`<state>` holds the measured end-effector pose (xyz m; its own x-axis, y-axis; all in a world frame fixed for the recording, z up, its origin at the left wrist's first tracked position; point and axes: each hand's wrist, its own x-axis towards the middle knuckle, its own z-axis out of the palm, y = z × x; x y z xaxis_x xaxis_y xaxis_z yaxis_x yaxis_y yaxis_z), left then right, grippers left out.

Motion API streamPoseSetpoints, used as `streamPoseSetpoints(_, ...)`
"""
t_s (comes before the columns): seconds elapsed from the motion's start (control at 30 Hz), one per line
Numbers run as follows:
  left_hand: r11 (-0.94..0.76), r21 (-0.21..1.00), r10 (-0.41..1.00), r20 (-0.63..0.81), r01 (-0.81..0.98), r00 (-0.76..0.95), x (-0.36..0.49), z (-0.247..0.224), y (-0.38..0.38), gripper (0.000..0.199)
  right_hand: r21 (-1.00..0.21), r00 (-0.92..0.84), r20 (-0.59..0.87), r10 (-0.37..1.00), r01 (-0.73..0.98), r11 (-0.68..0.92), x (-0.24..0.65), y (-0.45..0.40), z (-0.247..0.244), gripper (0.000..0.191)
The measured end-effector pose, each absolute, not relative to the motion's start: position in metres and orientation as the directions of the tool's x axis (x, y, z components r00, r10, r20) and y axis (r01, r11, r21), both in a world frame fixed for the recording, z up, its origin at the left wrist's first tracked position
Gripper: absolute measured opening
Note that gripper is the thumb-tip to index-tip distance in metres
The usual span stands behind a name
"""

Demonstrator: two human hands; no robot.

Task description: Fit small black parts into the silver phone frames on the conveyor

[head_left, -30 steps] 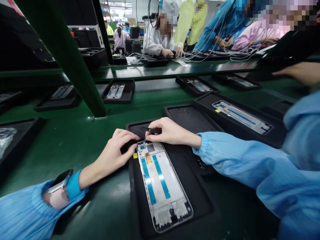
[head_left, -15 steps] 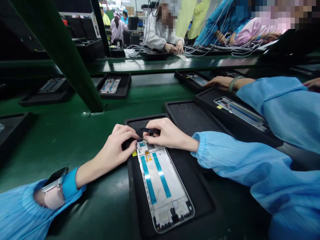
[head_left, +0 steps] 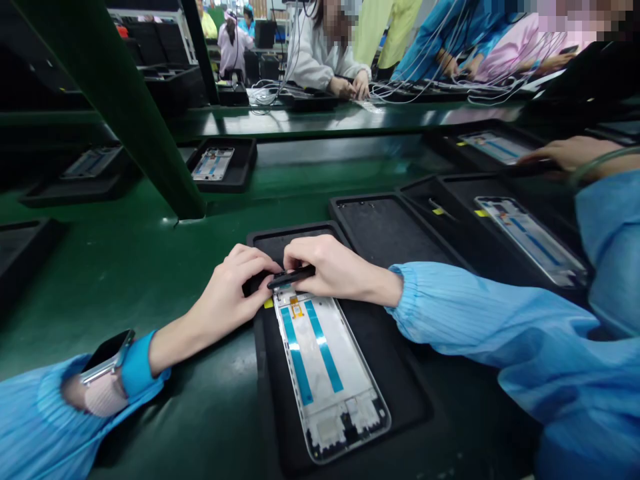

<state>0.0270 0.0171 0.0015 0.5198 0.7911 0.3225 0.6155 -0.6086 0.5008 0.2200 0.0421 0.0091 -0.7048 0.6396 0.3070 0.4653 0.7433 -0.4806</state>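
A silver phone frame (head_left: 330, 363) with blue adhesive strips and an orange flex cable lies lengthwise in a black foam tray (head_left: 425, 407). At its far end my right hand (head_left: 333, 267) is closed around black tweezers (head_left: 295, 275), which point left across the frame's top edge. My left hand (head_left: 240, 287) is at the upper left corner, thumb and fingers pinched beside the tweezers' tip. What lies between those fingers is hidden. A yellow tab (head_left: 269, 303) shows just below the left fingertips.
A slanting green post (head_left: 135, 113) rises at the left. Beyond my tray lies another black tray (head_left: 395, 230). On the right, a co-worker's hand (head_left: 570, 155) reaches over trays, near another phone frame (head_left: 533, 237). A tray with a phone frame (head_left: 214, 164) sits behind the post.
The tweezers have swung lower and left, their tip now by my left fingertips. At the right, the co-worker's arm and a tray with a phone frame have shifted rightward.
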Motion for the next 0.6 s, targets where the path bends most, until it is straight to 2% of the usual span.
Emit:
streamPoseSetpoints(0.2, -0.635, 0.511, 0.771, 0.363, 0.58, 0.524, 0.026, 0.0, 0.017, 0.018, -0.438, -0.748, 0.289, 0.598, 0.452, 0.777, 0.221, 0.042, 0.011, 0.009)
streamPoseSetpoints(0.3, -0.651, 0.504, 0.756, 0.361, 0.568, 0.546, 0.026, -0.002, 0.018, 0.019, -0.457, -0.752, 0.287, 0.594, 0.437, 0.775, 0.221, 0.043, 0.013, 0.01)
streamPoseSetpoints(0.4, -0.664, 0.472, 0.746, 0.374, 0.58, 0.551, 0.026, -0.001, 0.017, 0.017, -0.557, -0.707, 0.263, 0.657, 0.445, 0.701, 0.222, 0.048, 0.016, 0.005)
streamPoseSetpoints(0.5, -0.686, 0.419, 0.727, 0.363, 0.595, 0.583, 0.026, 0.001, 0.017, 0.019, -0.713, -0.646, 0.128, 0.753, 0.468, 0.523, 0.224, 0.053, 0.019, 0.008)
streamPoseSetpoints(0.6, -0.698, 0.388, 0.714, 0.325, 0.601, 0.62, 0.027, 0.002, 0.016, 0.019, -0.799, -0.613, 0.0, 0.79, 0.475, 0.369, 0.225, 0.055, 0.019, 0.012)
